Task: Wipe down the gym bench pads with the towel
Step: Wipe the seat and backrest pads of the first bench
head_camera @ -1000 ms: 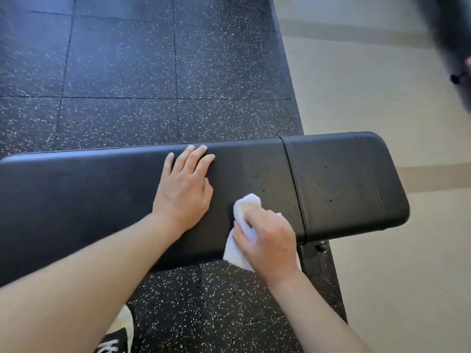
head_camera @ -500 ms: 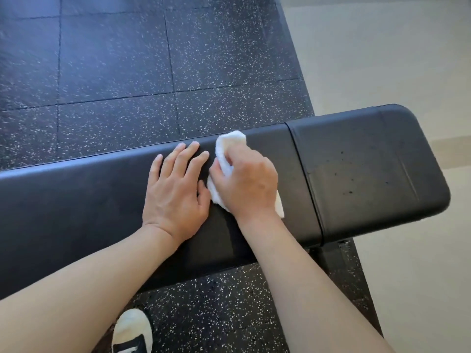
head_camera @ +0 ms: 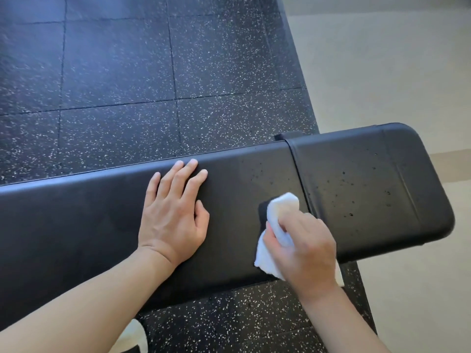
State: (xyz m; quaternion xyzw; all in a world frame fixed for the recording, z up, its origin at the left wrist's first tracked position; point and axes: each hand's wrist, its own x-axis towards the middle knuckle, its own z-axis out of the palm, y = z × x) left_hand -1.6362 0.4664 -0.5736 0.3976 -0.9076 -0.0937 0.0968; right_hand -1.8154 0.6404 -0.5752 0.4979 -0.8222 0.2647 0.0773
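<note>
So the floor on the left is dark rubber tile with white speckles, and it runs under the bench too. Down at the bottom edge there's a bit of a white shoe poking out, mostly cut off, no logo I can read. The long bench pad stretches across from the left edge. The left hand lies flat on it, palm down, fingers straight and a little spread, fingertips near the far edge, holding nothing. Further right the white towel is bunched up on the pad near its front edge, just left of the seam. The right hand is on top of it with fingers curled round the cloth, one lump sticking out past the knuckles and a corner hanging off the front. Right of the seam is the shorter seat pad, dotted with small droplets. Past that it's pale beige flooring. No writing visible on either pad.
</note>
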